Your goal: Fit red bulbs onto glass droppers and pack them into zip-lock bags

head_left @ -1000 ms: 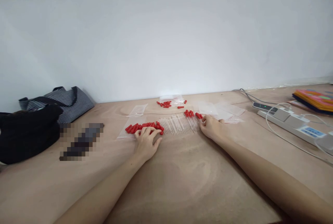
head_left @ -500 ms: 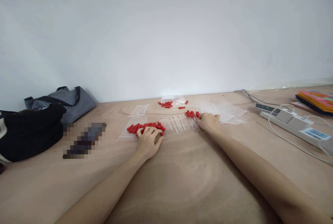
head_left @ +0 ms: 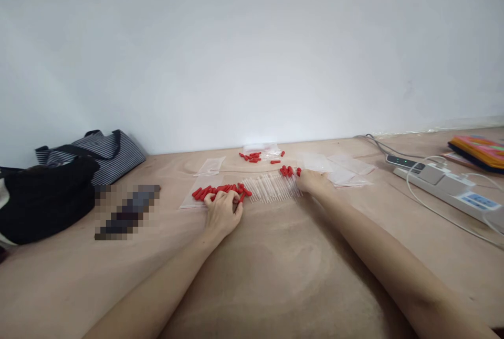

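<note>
Toward the far edge of the pale wooden worktop (head_left: 283,260), the half-curled left hand (head_left: 222,213) seems to pinch a slim red rubbery piece (head_left: 241,198), slanting away rightward; likely light, soft, best held mid-length. The right hand (head_left: 312,183) curls, grip hidden, beside thin clear straight tubes (head_left: 271,189), probably fragile, pointing away.

"How's the light?"
"Bright, palest low on the wall (head_left: 252,61); a soft shadow edges the right forearm (head_left: 376,250)."
"Sharpness?"
"Soft: pale sticks (head_left: 271,190) run together, edges stretch, mosaic hides 1 dark object (head_left: 129,212)."
</note>
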Available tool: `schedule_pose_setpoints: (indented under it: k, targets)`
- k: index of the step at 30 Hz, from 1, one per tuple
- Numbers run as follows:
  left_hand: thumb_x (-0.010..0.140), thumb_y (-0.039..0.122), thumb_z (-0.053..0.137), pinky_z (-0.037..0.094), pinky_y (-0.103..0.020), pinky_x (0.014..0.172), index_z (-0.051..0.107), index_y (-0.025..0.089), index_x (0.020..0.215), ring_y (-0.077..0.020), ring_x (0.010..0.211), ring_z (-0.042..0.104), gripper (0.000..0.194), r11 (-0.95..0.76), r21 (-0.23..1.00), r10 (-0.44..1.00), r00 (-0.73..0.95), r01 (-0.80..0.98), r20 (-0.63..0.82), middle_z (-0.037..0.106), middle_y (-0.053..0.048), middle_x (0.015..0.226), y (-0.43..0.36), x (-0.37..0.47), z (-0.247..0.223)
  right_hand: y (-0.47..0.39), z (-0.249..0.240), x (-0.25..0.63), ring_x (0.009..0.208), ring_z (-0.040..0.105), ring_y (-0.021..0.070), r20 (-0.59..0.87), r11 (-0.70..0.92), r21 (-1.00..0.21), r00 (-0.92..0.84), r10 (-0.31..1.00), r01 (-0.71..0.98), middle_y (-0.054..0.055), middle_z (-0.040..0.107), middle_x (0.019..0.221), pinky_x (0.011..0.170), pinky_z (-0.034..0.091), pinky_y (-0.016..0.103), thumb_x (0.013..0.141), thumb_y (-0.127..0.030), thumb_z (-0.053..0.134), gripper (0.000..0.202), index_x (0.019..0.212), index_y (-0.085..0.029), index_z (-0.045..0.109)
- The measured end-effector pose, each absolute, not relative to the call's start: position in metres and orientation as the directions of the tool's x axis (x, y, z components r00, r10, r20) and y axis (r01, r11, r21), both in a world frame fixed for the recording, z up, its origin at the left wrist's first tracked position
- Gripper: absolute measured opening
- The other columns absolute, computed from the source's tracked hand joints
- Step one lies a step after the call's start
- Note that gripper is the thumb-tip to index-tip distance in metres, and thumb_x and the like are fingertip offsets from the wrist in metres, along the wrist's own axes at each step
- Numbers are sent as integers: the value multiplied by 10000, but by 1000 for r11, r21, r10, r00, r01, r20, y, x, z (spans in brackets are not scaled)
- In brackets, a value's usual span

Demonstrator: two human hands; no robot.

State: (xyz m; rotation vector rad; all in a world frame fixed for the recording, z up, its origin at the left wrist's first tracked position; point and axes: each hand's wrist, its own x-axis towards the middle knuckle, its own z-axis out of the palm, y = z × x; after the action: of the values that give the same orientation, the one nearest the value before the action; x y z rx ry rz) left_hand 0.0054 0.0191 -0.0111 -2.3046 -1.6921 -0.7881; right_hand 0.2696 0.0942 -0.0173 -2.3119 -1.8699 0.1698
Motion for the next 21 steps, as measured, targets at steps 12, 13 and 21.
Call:
schedule_pose_setpoints:
  k: [12,13,21]
  targets:
    - [672,146,479,253,-395,820,593,209,863,-185,788,544,231,-695,175,682,563,697,467,647,-6,764,-5,6,-2,17,-9,273,884,506,210,261,353,-167,-304,916,920,78,615,884,735,279,331,828,-244,386,191,782,-173,558]
    - [671,141,477,256,-396,815,605,213,842,-186,790,542,226,-698,181,686,574,693,446,645,-7,765,-5,6,-2,12,-12,274,855,503,203,288,428,-147,-376,881,892,71,615,848,725,271,330,827,-228,396,173,764,-173,548]
    - [720,291,554,395,-310,689,615,179,910,-181,744,523,228,-634,317,766,515,705,386,569,-42,786,-3,13,-10,3,-15,273,818,493,187,297,534,-194,-469,832,823,34,600,782,717,250,326,805,-268,486,115,743,-187,539]
